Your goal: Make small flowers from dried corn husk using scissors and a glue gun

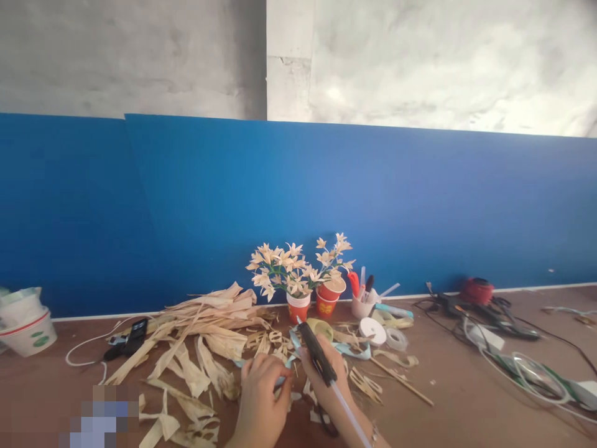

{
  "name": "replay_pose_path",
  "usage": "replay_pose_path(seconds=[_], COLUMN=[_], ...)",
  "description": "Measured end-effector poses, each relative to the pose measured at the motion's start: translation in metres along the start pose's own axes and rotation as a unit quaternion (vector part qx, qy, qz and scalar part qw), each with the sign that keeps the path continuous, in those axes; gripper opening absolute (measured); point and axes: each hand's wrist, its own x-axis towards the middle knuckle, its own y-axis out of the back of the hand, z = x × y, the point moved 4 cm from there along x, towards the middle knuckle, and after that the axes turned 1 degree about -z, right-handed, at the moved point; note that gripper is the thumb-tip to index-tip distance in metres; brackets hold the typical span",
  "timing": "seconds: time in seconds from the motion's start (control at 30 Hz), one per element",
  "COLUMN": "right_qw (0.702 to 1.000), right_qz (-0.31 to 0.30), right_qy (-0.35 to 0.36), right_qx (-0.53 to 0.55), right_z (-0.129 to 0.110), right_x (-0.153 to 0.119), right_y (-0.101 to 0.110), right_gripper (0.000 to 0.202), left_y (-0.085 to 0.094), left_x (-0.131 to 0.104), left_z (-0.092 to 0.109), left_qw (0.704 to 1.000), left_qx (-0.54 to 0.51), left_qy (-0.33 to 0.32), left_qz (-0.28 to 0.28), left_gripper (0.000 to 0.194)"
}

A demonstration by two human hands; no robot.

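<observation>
My right hand (329, 376) is wrapped round a black glue gun (317, 353), its tip pointing up and away and a translucent glue stick coming out of its rear. Close beside it on the left, my left hand (264, 395) has its fingers curled with thumb and fingertips together; what they pinch is too small to make out. Dried husk strips (214, 330) lie heaped left of and beyond my left hand. Past the glue gun stands a red and white paper cup (298, 308) holding pale husk flowers (282, 264) on green stems.
More flowers rise behind stacked red cups (328, 303). A tool cup (361, 307), tape rolls (396, 339) and a thin stick (403, 381) lie rightward. Cables and a red round object (476, 290) are far right. White bowls (30, 333) and a black device (136, 337) are left.
</observation>
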Motion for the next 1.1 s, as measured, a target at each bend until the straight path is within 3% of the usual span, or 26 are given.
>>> replay_pose_path(seconds=[0.2,0.43,0.83,1.1], right_qw=[0.998,0.998,0.995,0.99], right_qz=[-0.035,-0.033,-0.094,-0.135], right_qy=[-0.028,-0.034,0.035,0.042], right_qx=[0.035,0.035,0.021,0.028], right_z=[0.002,0.0,0.004,0.008], right_x=[0.0,-0.003,-0.012,-0.016], right_y=[-0.002,-0.002,-0.009,-0.014], right_gripper=[0.021,0.024,0.019,0.016], left_y=[0.0,0.006,0.008,0.008], left_x=[0.002,0.006,0.007,0.007], left_z=[-0.012,-0.031,-0.04,-0.039], left_qw=[0.998,0.991,0.987,0.989], left_qx=[-0.016,-0.044,-0.03,-0.016], left_qy=[0.031,0.061,0.082,0.09], left_qz=[0.044,0.11,0.132,0.118], left_gripper=[0.012,0.015,0.021,0.018])
